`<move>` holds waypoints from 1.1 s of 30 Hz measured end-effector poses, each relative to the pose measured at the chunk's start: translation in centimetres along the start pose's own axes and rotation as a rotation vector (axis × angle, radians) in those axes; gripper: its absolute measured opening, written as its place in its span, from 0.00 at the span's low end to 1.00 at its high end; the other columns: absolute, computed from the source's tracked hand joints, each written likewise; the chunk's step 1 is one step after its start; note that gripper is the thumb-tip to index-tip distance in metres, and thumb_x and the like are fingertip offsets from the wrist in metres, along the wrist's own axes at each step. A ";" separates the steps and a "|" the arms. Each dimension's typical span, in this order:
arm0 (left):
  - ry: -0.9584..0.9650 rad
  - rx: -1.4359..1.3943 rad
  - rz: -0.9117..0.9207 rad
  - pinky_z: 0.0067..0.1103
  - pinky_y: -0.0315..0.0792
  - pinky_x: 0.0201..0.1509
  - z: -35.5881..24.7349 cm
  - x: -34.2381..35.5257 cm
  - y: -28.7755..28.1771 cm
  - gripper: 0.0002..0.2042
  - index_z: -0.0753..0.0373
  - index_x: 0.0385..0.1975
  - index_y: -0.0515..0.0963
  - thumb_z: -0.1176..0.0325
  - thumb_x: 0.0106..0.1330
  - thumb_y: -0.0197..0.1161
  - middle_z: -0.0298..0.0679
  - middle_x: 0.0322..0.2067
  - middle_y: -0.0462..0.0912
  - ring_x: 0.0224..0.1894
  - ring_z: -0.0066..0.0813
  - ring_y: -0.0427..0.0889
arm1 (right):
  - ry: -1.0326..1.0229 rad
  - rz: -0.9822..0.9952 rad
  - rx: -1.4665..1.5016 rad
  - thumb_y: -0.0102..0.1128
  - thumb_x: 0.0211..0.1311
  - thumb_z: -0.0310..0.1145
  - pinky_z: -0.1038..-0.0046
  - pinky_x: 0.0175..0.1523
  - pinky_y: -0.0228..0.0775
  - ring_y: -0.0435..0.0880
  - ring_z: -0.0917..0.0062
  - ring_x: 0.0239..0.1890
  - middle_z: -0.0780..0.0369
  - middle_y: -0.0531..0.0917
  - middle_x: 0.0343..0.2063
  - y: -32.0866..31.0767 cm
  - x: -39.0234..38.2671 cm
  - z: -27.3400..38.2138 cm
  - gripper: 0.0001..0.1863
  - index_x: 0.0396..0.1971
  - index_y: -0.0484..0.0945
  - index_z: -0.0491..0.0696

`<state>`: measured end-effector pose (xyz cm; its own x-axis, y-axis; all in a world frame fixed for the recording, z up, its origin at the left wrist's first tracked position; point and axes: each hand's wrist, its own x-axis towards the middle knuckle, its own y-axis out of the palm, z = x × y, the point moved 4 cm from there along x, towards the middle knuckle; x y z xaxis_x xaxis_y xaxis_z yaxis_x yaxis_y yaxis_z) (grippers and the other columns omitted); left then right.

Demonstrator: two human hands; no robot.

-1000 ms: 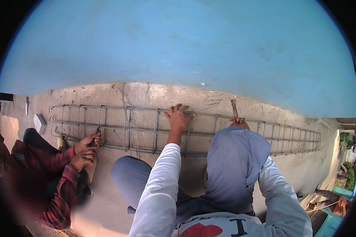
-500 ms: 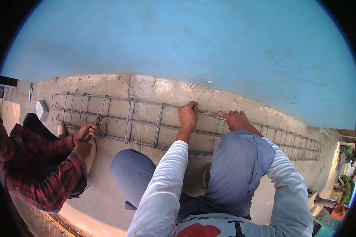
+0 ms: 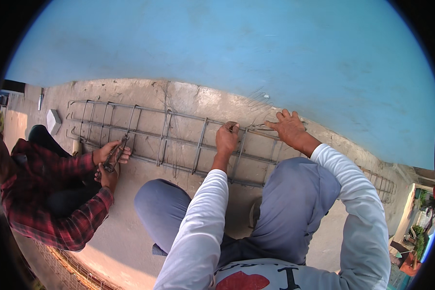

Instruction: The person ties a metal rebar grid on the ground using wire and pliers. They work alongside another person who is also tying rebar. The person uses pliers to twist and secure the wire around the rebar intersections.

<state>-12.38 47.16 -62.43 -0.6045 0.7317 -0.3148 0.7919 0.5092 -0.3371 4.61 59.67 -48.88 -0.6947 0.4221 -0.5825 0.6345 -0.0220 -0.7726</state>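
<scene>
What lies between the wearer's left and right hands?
In the head view, the end of a metal tool and part of the steel cage lie between them.

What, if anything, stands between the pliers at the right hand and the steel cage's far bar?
Nothing visible: the pliers at the right hand appear to reach the far bar unobstructed. The left hand is beside their tips, not between.

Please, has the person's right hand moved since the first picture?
Yes, the right hand has moved closer to the blue wall.
</scene>
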 end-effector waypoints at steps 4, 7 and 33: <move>-0.032 -0.018 0.029 0.34 0.77 0.48 0.6 -0.4 0.3 0.13 0.63 0.44 0.85 0.61 0.69 0.65 0.50 0.38 0.88 0.42 0.47 0.87 | 0.130 0.145 0.198 0.54 0.72 0.34 0.57 0.61 0.67 0.73 0.65 0.63 0.58 0.77 0.56 0.8 0.2 0.1 0.27 0.70 0.69 0.67; -0.029 0.002 0.045 0.35 0.77 0.49 0.6 -0.4 0.1 0.13 0.62 0.44 0.85 0.61 0.69 0.65 0.49 0.39 0.88 0.43 0.47 0.87 | 0.186 0.303 0.404 0.51 0.74 0.34 0.58 0.61 0.70 0.78 0.63 0.60 0.54 0.80 0.54 2.4 0.3 0.0 0.24 0.68 0.71 0.62; -0.079 -0.072 0.135 0.32 0.77 0.52 1.3 -0.2 1.1 0.15 0.61 0.50 0.84 0.63 0.66 0.68 0.46 0.42 0.89 0.46 0.43 0.87 | 0.203 -0.031 0.208 0.55 0.66 0.28 0.56 0.58 0.75 0.78 0.55 0.55 0.55 0.72 0.59 1.4 0.8 -0.3 0.32 0.70 0.68 0.64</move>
<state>-11.52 46.99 -63.86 -0.4947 0.7593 -0.4229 0.8689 0.4417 -0.2235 5.00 60.28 -50.32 -0.6173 0.5977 -0.5115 0.5164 -0.1825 -0.8366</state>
